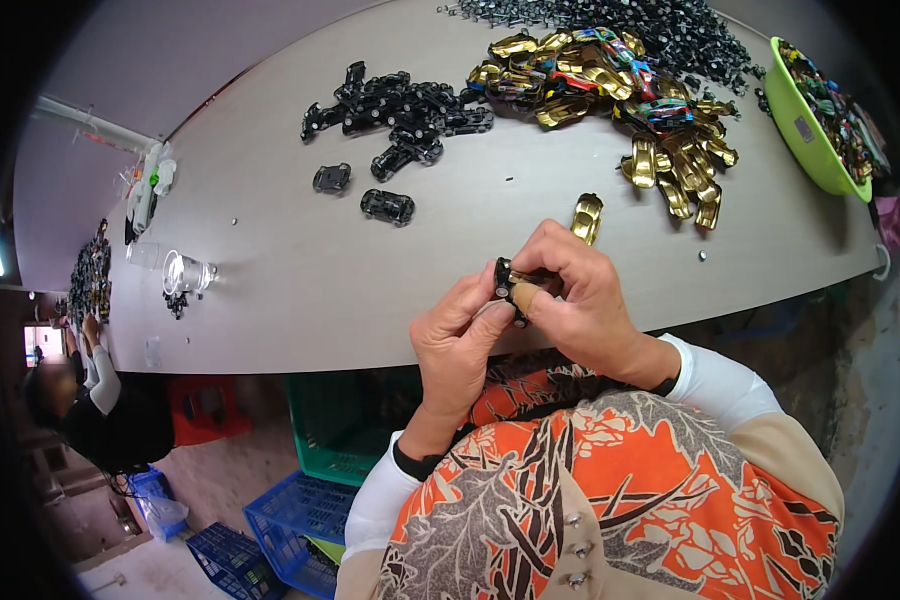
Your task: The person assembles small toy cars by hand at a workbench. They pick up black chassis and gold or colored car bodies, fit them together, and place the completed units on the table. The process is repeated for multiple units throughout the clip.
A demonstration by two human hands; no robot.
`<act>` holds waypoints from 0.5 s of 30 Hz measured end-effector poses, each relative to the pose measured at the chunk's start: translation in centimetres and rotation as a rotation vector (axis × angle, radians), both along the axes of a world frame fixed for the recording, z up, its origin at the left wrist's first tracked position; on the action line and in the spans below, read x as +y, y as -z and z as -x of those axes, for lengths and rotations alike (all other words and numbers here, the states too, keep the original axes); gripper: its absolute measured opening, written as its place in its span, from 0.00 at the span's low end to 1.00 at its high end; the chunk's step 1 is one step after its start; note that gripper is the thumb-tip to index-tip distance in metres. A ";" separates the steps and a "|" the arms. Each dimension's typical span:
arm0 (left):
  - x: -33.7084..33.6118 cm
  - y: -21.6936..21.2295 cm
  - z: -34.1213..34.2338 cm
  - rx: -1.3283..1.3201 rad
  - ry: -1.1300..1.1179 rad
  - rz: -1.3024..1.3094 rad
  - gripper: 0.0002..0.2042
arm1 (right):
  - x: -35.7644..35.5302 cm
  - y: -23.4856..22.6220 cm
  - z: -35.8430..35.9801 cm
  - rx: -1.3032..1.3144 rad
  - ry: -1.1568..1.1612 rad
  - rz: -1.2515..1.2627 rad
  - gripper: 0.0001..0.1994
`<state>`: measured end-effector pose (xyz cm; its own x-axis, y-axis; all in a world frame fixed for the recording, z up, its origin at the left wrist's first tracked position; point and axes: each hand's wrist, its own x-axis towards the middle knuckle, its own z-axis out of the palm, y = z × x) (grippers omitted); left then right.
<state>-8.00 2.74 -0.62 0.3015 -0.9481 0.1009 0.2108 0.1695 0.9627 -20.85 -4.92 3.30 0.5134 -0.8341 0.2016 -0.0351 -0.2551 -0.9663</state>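
Close to the table's front edge, a small black toy car chassis [503, 274] with wheels is pinched between the fingers of my left hand [452, 350] and my right hand [592, 312]. Fingers cover much of it, and a tan wrap [530, 299] is on my right thumb. Just beyond my right hand lies a loose gold toy car body [587, 217]. Farther off to the left, two black chassis [387, 207] lie apart from a heap of black chassis [400, 105]. A pile of gold car bodies [600, 85], some brightly coloured, spreads at the far right.
Small dark wheel parts [660, 30] are heaped along the far side. A lime-green basin [795, 120] of car parts stands at the right edge. On the left is a clear plastic cup [185, 272]. Crates [290, 525] sit below, and another person [80, 400] works at far left.
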 end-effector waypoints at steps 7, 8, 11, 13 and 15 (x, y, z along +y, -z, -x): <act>0.7 -1.5 -0.2 0.166 0.091 -0.090 0.19 | -1.1 0.2 0.8 -0.116 -0.184 -0.299 0.08; 0.6 -1.8 -0.1 0.172 0.102 -0.095 0.20 | -1.5 0.5 1.0 -0.100 -0.196 -0.286 0.09; 0.8 -1.7 -0.3 0.296 0.141 -0.165 0.19 | -2.0 2.0 1.3 -0.062 -0.212 -0.179 0.10; 1.0 -1.2 -0.8 0.380 0.171 -0.207 0.18 | -2.1 2.5 1.4 -0.047 -0.203 -0.005 0.11; 1.1 -0.1 -1.5 0.427 0.206 -0.227 0.16 | -2.3 2.3 1.5 -0.014 -0.239 -0.035 0.12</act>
<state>-6.54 3.87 -0.48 0.0756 -0.9758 -0.2051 0.5995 -0.1199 0.7914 -22.36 -7.27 0.96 0.6940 -0.6962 0.1836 0.0361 -0.2210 -0.9746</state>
